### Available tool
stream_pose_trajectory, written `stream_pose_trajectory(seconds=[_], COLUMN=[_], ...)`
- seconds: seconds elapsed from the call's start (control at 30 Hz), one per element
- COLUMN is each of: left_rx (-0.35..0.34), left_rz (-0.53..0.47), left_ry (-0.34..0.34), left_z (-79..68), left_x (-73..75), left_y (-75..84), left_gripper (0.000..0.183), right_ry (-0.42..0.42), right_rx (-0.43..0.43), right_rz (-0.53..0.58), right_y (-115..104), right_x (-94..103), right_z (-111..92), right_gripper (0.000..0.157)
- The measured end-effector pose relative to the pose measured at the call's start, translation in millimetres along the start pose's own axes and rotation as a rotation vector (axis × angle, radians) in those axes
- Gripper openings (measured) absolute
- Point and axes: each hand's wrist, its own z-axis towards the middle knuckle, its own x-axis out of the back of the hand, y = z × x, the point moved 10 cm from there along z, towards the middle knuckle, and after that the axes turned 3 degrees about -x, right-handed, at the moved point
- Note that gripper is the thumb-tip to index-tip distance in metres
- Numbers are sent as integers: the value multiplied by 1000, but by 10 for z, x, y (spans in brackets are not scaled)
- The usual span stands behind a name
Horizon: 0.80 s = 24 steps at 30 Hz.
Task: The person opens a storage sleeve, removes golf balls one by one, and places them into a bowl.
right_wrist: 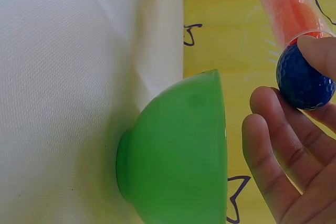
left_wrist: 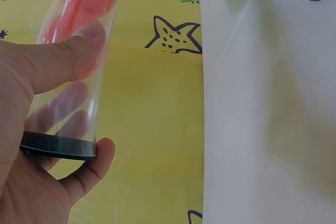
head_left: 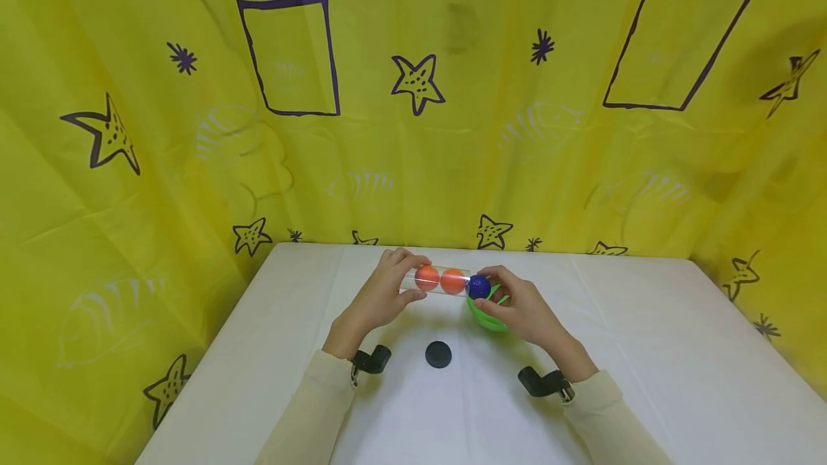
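Observation:
My left hand [head_left: 383, 287] grips a clear plastic tube [left_wrist: 79, 108] that has a black cap on its bottom end [left_wrist: 58, 145]. Inside the tube lie two orange balls [head_left: 427, 278], seen side by side in the head view. A dimpled dark blue golf ball [right_wrist: 304, 77] is pinched between thumb and fingers of my right hand [head_left: 522, 305], right at the tube's open mouth. Below that hand a green bowl [right_wrist: 178, 156] stands upright on the table, partly hidden by the hand in the head view.
A round black lid [head_left: 438, 354] lies on the white table [head_left: 258, 379], between the forearms and nearer than the bowl. Behind the table hangs a yellow curtain [head_left: 413, 149] with dark star drawings. Each wrist wears a black camera mount [head_left: 372, 359].

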Motion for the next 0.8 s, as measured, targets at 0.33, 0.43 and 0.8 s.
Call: stream_pose_trajectory(seconds=[0.33,0.43,0.8], left_rx=[22,27,12], left_rz=[-13,-14,-20], left_ry=[-12,-15,-12], left_z=[-3,-5,-9], left_x=[-18,-20,-13], left_y=[-40,-44,-37], left_gripper=[47,47,46], right_ry=[9,12,61], right_rx=[16,16,3], right_rz=[-6,-11,-72], right_y=[7,30,106], right_x=[0,4,130], right_z=[-4,-2,-3], right_gripper=[45,44,42])
